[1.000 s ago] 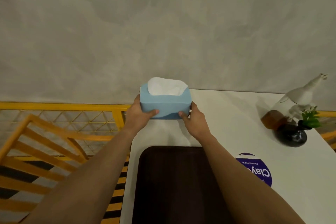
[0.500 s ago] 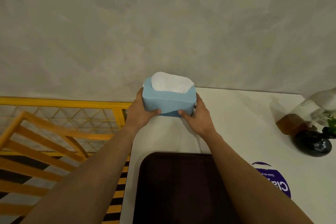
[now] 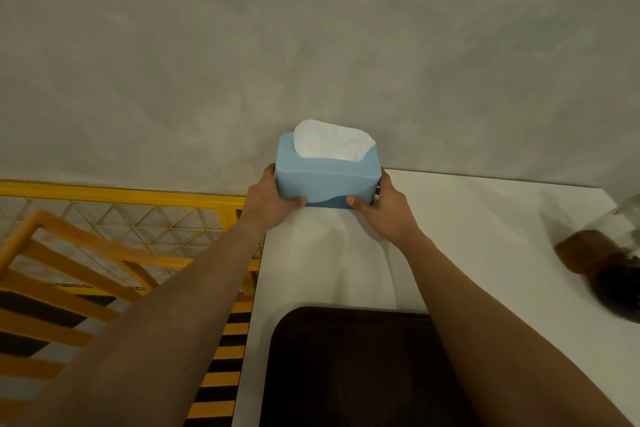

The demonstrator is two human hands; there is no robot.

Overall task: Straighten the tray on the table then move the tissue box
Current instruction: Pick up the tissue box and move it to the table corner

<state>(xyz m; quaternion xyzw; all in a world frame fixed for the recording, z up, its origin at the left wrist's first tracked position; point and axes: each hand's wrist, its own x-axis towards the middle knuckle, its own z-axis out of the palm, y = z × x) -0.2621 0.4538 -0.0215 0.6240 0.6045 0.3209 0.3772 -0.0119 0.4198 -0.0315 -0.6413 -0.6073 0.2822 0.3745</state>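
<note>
tissue box (image 3: 325, 180) raised higher, white tissue (image 3: 332, 144) inside, both hands gripping

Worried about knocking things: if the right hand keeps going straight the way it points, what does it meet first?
Probably the grey wall. The right hand grips the tissue box and points away over the table's far edge; depth is unclear.

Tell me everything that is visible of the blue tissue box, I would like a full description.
The tissue box is light blue with a darker blue wave along its lower front and rounded corners. A white tissue stands out of its open top. It is upright, slightly turned, at the table's far left corner near the grey wall. The left hand and right hand grip its two ends, thumbs on the front. Whether it rests on the table is unclear.
</note>
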